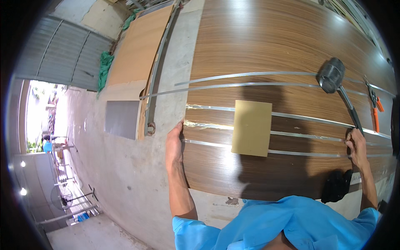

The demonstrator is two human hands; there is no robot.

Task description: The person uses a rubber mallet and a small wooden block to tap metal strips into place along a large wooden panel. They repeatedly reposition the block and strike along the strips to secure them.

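A wood-grain board [275, 50] lies in front of me with several thin metal strips across it. My left hand [174, 143] rests against the board's left edge, beside the strip ends, its fingers stretched along that edge. Over on the right, my right hand [356, 146] has its fingers closed on a metal strip [308, 136], just below the end of a mallet's handle. That black-headed mallet [332, 75] lies on the upper strips. A tan rectangular sheet [252, 128] covers the middle of the three nearer strips.
Orange-handled pliers [376, 110] lie at the right. A black object [336, 185] sits by the board's near edge. To the left, across the concrete floor [137, 179], stands a stack with a brown sheet [139, 46] on top; two farther strips [166, 92] overhang the board toward it.
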